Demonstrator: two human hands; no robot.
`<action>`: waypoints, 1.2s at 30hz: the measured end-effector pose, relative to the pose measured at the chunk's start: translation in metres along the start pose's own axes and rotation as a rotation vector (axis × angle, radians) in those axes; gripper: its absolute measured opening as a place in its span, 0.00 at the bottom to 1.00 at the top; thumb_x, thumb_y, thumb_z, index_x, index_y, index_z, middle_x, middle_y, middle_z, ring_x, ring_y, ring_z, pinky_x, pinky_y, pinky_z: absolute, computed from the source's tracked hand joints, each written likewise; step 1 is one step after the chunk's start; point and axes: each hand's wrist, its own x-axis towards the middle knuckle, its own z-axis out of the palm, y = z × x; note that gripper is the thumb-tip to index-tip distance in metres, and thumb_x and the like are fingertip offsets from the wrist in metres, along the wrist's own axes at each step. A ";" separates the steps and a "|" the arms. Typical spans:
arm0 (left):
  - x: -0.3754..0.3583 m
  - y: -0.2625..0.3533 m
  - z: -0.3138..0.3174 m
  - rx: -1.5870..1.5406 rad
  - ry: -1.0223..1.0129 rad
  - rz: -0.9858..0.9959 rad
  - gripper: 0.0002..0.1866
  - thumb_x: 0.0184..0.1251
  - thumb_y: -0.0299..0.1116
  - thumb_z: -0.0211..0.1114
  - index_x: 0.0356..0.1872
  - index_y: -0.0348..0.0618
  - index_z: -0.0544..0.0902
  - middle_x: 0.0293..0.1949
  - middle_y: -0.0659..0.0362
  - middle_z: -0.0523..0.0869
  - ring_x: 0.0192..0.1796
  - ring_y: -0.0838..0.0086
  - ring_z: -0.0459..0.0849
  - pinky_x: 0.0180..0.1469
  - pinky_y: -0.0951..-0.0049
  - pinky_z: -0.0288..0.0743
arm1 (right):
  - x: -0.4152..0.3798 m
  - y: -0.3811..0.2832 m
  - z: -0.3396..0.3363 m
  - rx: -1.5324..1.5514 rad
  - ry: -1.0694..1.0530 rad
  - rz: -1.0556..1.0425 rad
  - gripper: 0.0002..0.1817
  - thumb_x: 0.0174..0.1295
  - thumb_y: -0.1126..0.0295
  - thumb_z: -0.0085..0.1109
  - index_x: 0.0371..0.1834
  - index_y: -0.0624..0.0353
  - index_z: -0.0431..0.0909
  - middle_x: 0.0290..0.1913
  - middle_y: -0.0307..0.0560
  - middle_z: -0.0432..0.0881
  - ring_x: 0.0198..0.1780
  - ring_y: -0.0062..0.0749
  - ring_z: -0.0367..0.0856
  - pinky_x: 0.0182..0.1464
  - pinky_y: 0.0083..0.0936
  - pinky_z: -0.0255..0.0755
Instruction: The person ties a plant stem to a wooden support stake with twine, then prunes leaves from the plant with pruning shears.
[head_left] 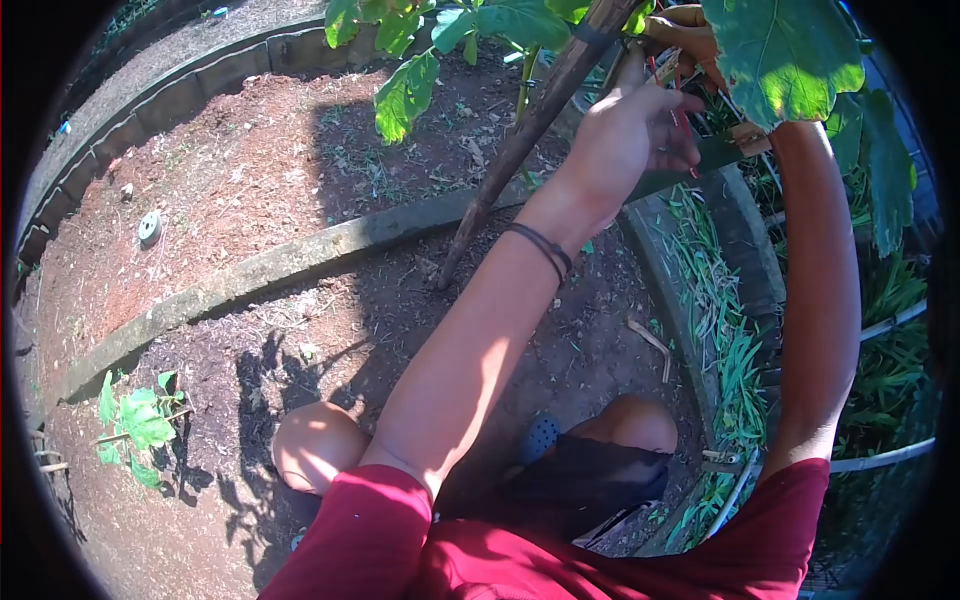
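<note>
My left hand (632,125) reaches up beside a slanted wooden stake (535,125). Its fingers are curled, with a thin red strand-like thing (684,130) running between them. Close above it, my right hand (692,38) has bent fingers near the top of the stake, partly hidden behind a large green leaf (785,60). What the right fingers grip I cannot tell. A dark band (597,36) wraps the stake just left of the hands. Leaves of a tall plant (408,97) hang to the left of the stake.
A concrete border (290,258) crosses the soil bed. A small green plant (142,420) grows at lower left, and a round pale spool-like object (150,229) lies on the soil. Grass (712,310) and pale pipes (885,458) line the right side. My bent knees (318,445) are below.
</note>
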 end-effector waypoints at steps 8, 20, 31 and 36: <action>-0.006 -0.005 -0.004 -0.357 0.009 -0.006 0.26 0.80 0.38 0.46 0.76 0.50 0.63 0.59 0.59 0.78 0.44 0.74 0.78 0.53 0.67 0.74 | -0.004 -0.022 -0.005 0.033 -0.108 0.083 0.13 0.74 0.59 0.59 0.47 0.58 0.83 0.39 0.40 0.85 0.40 0.28 0.82 0.43 0.30 0.76; -0.007 -0.015 0.002 -0.319 0.059 0.068 0.32 0.78 0.35 0.50 0.81 0.49 0.59 0.61 0.62 0.76 0.44 0.77 0.79 0.51 0.70 0.74 | 0.002 -0.031 -0.006 0.104 -0.278 0.236 0.15 0.75 0.58 0.58 0.48 0.58 0.83 0.39 0.40 0.85 0.41 0.28 0.82 0.45 0.29 0.76; -0.011 -0.022 -0.001 -0.596 0.101 0.008 0.26 0.79 0.37 0.51 0.76 0.54 0.68 0.57 0.65 0.79 0.46 0.75 0.76 0.54 0.66 0.73 | -0.005 -0.046 -0.028 0.173 -0.423 0.316 0.16 0.75 0.57 0.58 0.50 0.58 0.83 0.40 0.40 0.85 0.42 0.27 0.82 0.46 0.28 0.76; -0.009 -0.023 0.000 -0.664 0.157 -0.008 0.24 0.76 0.36 0.58 0.72 0.53 0.72 0.55 0.66 0.79 0.46 0.76 0.75 0.52 0.67 0.74 | -0.006 -0.072 -0.033 0.187 -0.456 0.365 0.16 0.75 0.56 0.57 0.50 0.58 0.83 0.40 0.39 0.86 0.42 0.27 0.82 0.47 0.29 0.77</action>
